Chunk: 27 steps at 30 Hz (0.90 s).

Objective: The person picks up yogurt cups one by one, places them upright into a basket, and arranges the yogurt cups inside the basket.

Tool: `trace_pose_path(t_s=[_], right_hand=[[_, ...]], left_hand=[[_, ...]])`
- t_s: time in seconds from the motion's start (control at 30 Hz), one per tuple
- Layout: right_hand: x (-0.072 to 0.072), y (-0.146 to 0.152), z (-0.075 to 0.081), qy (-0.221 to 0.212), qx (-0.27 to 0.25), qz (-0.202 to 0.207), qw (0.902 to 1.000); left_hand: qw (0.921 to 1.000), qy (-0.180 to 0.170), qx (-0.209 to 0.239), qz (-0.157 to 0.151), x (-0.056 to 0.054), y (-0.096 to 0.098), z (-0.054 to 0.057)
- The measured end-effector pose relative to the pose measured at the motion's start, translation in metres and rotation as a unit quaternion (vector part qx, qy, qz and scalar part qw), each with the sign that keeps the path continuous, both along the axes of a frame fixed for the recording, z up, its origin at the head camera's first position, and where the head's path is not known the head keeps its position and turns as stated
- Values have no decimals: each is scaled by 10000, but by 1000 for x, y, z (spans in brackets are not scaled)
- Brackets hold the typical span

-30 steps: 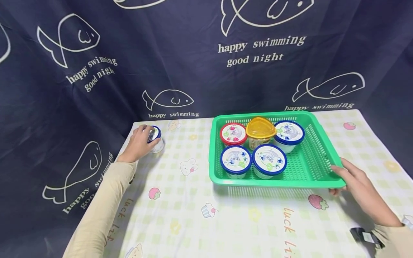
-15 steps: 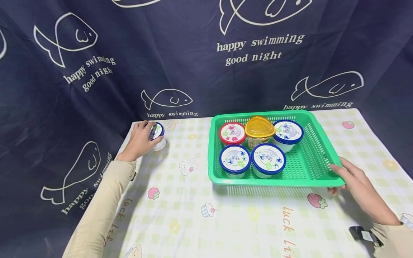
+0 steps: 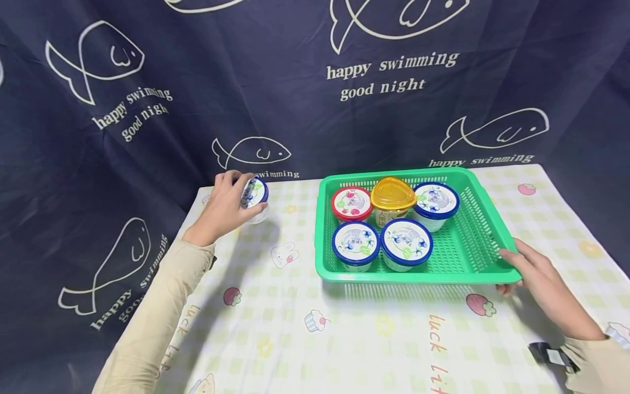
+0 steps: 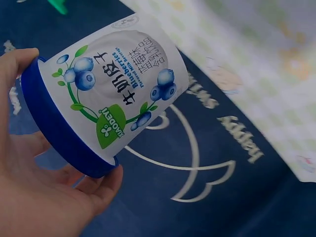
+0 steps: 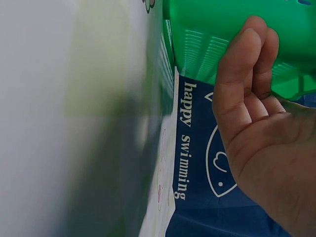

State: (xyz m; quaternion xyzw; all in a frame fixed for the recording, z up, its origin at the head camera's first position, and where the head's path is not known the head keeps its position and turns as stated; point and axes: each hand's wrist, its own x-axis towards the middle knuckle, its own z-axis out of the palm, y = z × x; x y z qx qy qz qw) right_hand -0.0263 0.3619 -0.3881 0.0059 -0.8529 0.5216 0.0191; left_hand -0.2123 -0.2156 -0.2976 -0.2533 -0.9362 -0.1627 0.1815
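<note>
My left hand [image 3: 225, 206] grips a white yogurt cup [image 4: 118, 84] by its blue lid [image 4: 64, 131], fingers and thumb spread round the rim. Blueberries and green leaves are printed on the cup's side. In the head view it is at the table's back left, above the cloth. My right hand [image 3: 543, 284] holds the near right corner of a green plastic basket [image 3: 472, 278], thumb on top and fingers curled under the rim. Inside the basket stand several lidded cups: a red-lidded cup [image 3: 351, 203], a cup with a yellow lid [image 3: 392, 194], and blue-lidded ones [image 3: 406, 242].
A checked tablecloth [image 3: 275, 328] with small printed pictures covers the table. Behind and to the left hangs a dark blue curtain [image 3: 275, 65] with white fish drawings. The basket's right part shows its bare floor [image 3: 460, 251].
My left hand has lifted the cup off the cloth and carried it a little to the right. My right hand keeps its hold on the basket, which stays in place.
</note>
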Motion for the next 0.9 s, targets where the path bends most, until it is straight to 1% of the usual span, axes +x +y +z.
trace_pose_path(t_s=[0.07,0.17,0.33,0.43,0.57,0.7,0.8,0.9], right_hand=[[0,0,0,7,-1,0,10000],[0,0,1,4,10,-11,10000],[0,-1,3,26,-13,2,10000],[0,-2,3,29,-26,7,10000],[1,-3,2,25,-33,7,10000],[1,-3,2,30,-20,-18,10000],[2,-3,3,54,-4,-12,10000],[1,-2,4,84,-13,11,10000]], left_hand=[[9998,109,-35,-161,2,8,6],[9992,218,-89,-322,6,22,17],[9973,402,-129,-602,16,49,36],[9953,524,-129,-800,22,66,45],[9920,687,-170,-1048,30,85,54],[9897,751,-208,-1203,38,103,60],[9876,819,-208,-1323,42,115,65],[9842,901,-161,-1516,46,128,70]])
